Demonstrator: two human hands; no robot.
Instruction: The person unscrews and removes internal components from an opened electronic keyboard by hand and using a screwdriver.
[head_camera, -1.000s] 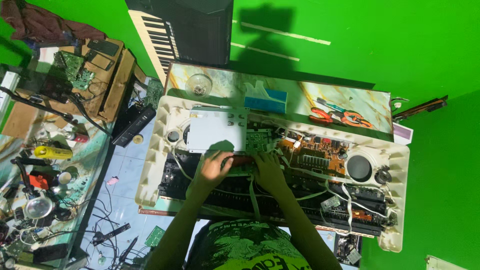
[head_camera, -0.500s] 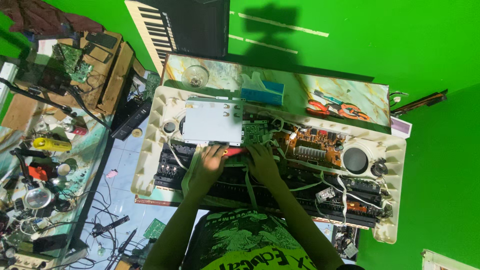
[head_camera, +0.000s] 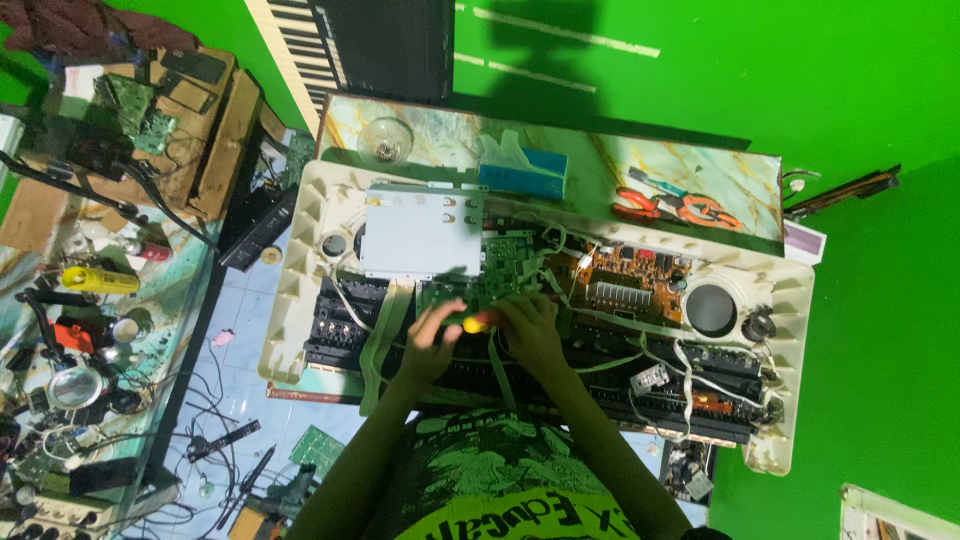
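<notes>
Both hands slid lower, left hand (head_camera: 432, 335) grip on screwdriver (head_camera: 478, 321)

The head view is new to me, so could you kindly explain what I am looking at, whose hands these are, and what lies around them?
The picture comes from a camera worn on a person's head, looking straight down at their own two bare hands. They work over a cream plastic keyboard casing, opened so its insides show: a green circuit board, an orange-brown circuit board, a grey metal shield plate, a round black speaker and pale ribbon cables. The left hand and the right hand meet over a small tool with a yellow and red handle; which hand grips it is hard to tell. Behind the casing lie a blue sponge block, a clear glass bulb and orange-handled pliers.
</notes>
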